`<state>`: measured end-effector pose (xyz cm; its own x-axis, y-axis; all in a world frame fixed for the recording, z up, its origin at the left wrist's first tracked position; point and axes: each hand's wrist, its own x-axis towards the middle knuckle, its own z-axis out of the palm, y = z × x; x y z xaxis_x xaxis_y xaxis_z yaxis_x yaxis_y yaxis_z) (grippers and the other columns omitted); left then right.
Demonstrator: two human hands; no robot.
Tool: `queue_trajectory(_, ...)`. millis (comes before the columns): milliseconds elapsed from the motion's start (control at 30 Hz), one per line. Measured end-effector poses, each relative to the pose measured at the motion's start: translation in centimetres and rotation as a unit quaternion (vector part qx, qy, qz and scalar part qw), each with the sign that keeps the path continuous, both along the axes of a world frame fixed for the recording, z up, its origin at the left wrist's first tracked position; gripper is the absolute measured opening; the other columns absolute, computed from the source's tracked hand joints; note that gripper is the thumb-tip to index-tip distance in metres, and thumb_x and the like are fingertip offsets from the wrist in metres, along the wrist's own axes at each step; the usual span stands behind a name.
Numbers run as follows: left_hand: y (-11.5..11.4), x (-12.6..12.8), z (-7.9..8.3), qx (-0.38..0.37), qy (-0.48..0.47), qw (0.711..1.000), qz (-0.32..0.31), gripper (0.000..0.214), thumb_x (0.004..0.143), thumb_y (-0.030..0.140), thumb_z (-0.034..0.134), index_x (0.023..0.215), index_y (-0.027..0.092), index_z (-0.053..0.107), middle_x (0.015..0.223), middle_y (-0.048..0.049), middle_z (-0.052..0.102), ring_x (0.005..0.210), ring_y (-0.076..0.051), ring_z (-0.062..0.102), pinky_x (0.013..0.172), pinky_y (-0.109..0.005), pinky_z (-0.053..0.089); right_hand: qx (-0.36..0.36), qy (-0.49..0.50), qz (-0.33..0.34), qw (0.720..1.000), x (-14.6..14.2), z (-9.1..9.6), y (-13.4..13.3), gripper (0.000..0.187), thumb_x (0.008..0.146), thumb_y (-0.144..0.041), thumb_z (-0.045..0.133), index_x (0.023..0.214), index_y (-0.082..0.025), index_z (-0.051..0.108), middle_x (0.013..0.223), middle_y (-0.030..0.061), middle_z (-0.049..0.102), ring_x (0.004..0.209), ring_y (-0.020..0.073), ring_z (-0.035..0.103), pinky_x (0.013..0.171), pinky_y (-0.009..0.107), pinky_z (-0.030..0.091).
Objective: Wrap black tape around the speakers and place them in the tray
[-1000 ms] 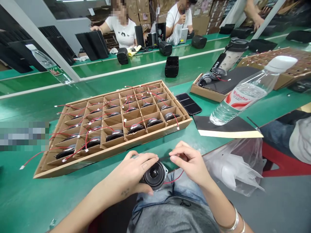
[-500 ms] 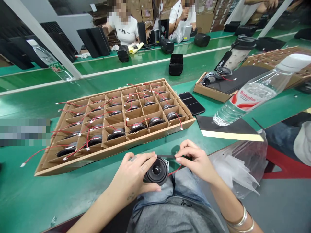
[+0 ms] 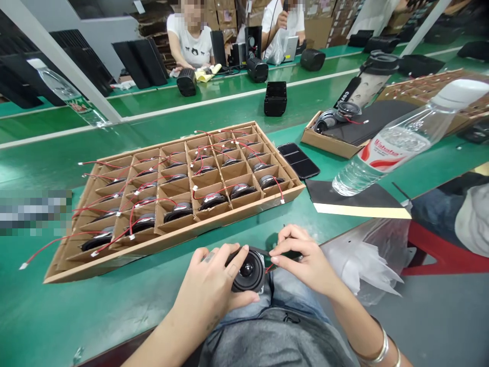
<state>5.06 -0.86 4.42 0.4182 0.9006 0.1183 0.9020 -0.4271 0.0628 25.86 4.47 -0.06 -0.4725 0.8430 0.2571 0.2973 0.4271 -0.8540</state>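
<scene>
My left hand (image 3: 216,280) grips a round black speaker (image 3: 249,270) by its rim, cone facing up, above my lap at the table's front edge. Fingers lie along its far side and the thumb along the near side. My right hand (image 3: 300,257) pinches the end of a thin black strip (image 3: 262,251), which runs along the speaker's far edge to the left fingertips. A red wire shows just under the right fingertips. Beyond my hands lies a cardboard tray (image 3: 198,228) with dividers, holding several speakers with red wires and white plugs.
Right of the tray lie a phone (image 3: 298,160), a black sheet (image 3: 353,199) with a pale edge strip, and a water bottle (image 3: 393,148) on that sheet. A shallow box (image 3: 336,143) holds loose speakers. Plastic bags (image 3: 367,260) hang at right. Two people work across the green table.
My right hand has moved a little left, closer to the speaker, so less of the strip spans between the hands. The left fingers have shifted along the rim. The whole view has shifted slightly.
</scene>
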Motion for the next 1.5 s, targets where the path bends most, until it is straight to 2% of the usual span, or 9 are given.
queue_trajectory(100,-0.2,0.3,0.0,-0.002,0.013,1.0,0.016,0.069,0.055,0.056,0.072,0.112,0.022,0.055,0.102,-0.0047,0.064,0.084,-0.021,0.06,0.069,-0.034,0.038,0.002,-0.009,0.007,1.0,0.0,0.0,0.1,0.004,0.08,-0.022,0.064,0.079,-0.023,0.067,0.081,0.001,0.052,0.081,0.0183,0.05,0.075,0.035,0.029)
queue_trajectory(267,-0.8,0.5,-0.6,0.004,0.034,0.999,0.018,0.069,0.064,0.059,0.065,0.12,0.023,0.049,0.102,-0.0065,0.061,0.083,-0.021,0.059,0.066,-0.032,0.037,0.009,-0.013,0.016,1.0,-0.1,0.1,0.1,0.004,0.079,-0.019,0.064,0.078,-0.022,0.067,0.08,0.0006,0.052,0.08,0.0176,0.05,0.075,0.034,0.028)
queue_trajectory(500,-1.9,2.0,-0.8,0.033,0.059,0.993,0.099,0.066,0.062,0.057,0.068,0.12,0.029,0.051,0.096,-0.004,0.061,0.082,-0.018,0.059,0.069,-0.031,0.034,0.01,-0.017,0.029,0.999,-0.4,0.5,-0.1,0.008,0.077,-0.014,0.065,0.078,-0.021,0.066,0.079,-0.0003,0.052,0.082,0.0169,0.051,0.076,0.034,0.028)
queue_trajectory(633,-2.1,2.1,-1.0,0.047,0.067,0.991,0.102,0.063,0.065,0.057,0.066,0.12,0.029,0.051,0.095,-0.0049,0.06,0.08,-0.018,0.059,0.069,-0.031,0.033,0.014,-0.019,0.03,0.999,-0.5,0.5,-0.1,0.008,0.076,-0.013,0.067,0.077,-0.021,0.066,0.079,-0.0004,0.052,0.082,0.0167,0.051,0.077,0.034,0.028)
queue_trajectory(833,-2.3,1.6,-1.6,0.079,0.035,0.992,0.092,0.064,0.074,0.061,0.053,0.114,0.011,0.051,0.094,-0.0057,0.062,0.073,-0.016,0.058,0.07,-0.033,0.032,0.028,-0.002,0.007,1.0,-1.2,1.2,0.4,0.009,0.075,-0.01,0.067,0.077,-0.02,0.067,0.078,-0.0003,0.052,0.082,0.0167,0.051,0.076,0.034,0.029)
queue_trajectory(1000,-2.6,1.7,-1.8,0.09,0.022,0.99,0.103,0.06,0.082,0.06,0.04,0.116,0.012,0.05,0.099,-0.006,0.063,0.075,-0.016,0.059,0.07,-0.033,0.032,0.049,0.012,0.005,0.999,-2.3,2.3,1.2,0.008,0.075,-0.011,0.067,0.076,-0.019,0.067,0.078,-0.0008,0.051,0.079,0.0155,0.051,0.076,0.034,0.03)
queue_trajectory(1100,-2.7,1.7,-1.8,0.088,0.027,0.991,0.102,0.06,0.081,0.06,0.042,0.118,0.014,0.05,0.101,-0.0062,0.062,0.076,-0.016,0.059,0.069,-0.033,0.031,0.034,0.023,-0.004,0.999,-2.2,2.1,1.1,0.006,0.076,-0.014,0.066,0.076,-0.02,0.067,0.078,-0.0007,0.051,0.079,0.0156,0.052,0.076,0.034,0.032)
queue_trajectory(1267,-2.4,1.4,-1.9,0.091,0.042,0.991,0.088,0.062,0.076,0.061,0.05,0.119,0.016,0.051,0.1,-0.0058,0.063,0.073,-0.015,0.058,0.068,-0.032,0.031,-0.005,0.048,0.011,0.999,-1.0,0.7,0.6,0.005,0.08,-0.019,0.061,0.078,-0.019,0.066,0.081,0.0021,0.051,0.082,0.0173,0.053,0.075,0.033,0.039)
queue_trajectory(1500,-2.1,1.6,-1.6,0.085,0.064,0.991,0.081,0.066,0.068,0.062,0.059,0.119,0.022,0.052,0.094,-0.005,0.061,0.072,-0.015,0.057,0.065,-0.03,0.031,0.001,0.008,0.018,1.0,-0.4,0.1,-0.1,0.006,0.08,-0.015,0.061,0.079,-0.019,0.066,0.081,0.0025,0.052,0.08,0.017,0.053,0.073,0.032,0.039)
